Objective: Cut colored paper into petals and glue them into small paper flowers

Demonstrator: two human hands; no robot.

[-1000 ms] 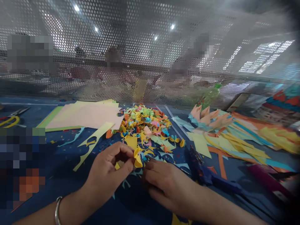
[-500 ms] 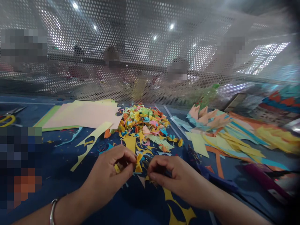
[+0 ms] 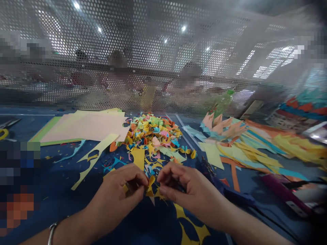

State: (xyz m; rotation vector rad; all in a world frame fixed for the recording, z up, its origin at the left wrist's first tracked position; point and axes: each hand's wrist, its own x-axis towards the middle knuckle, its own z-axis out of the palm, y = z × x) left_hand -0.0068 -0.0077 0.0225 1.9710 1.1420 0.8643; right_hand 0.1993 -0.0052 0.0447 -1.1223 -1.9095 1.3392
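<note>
Both my hands meet low in the middle over a dark blue table (image 3: 63,177). My left hand (image 3: 120,190) pinches a small folded yellow paper piece (image 3: 150,185) between thumb and fingers. My right hand (image 3: 184,187) is closed in a pinch just right of it, its fingertips at the same yellow piece. A heap of small coloured paper cut-outs (image 3: 153,131) lies directly beyond my hands. A silver bangle (image 3: 52,229) circles my left wrist.
Pink, yellow and green paper sheets (image 3: 84,126) lie at the back left, a yellow offcut strip (image 3: 94,160) beside them. Long paper strips and shapes (image 3: 245,146) spread right. Dark blue and purple tools (image 3: 227,190) lie near my right arm. A perforated screen (image 3: 153,68) stands behind, people beyond it.
My right hand rose from lying flat on the table and closed into a pinch at the yellow piece. Both hands moved closer together; a yellow cut-out below my right wrist came into view.
</note>
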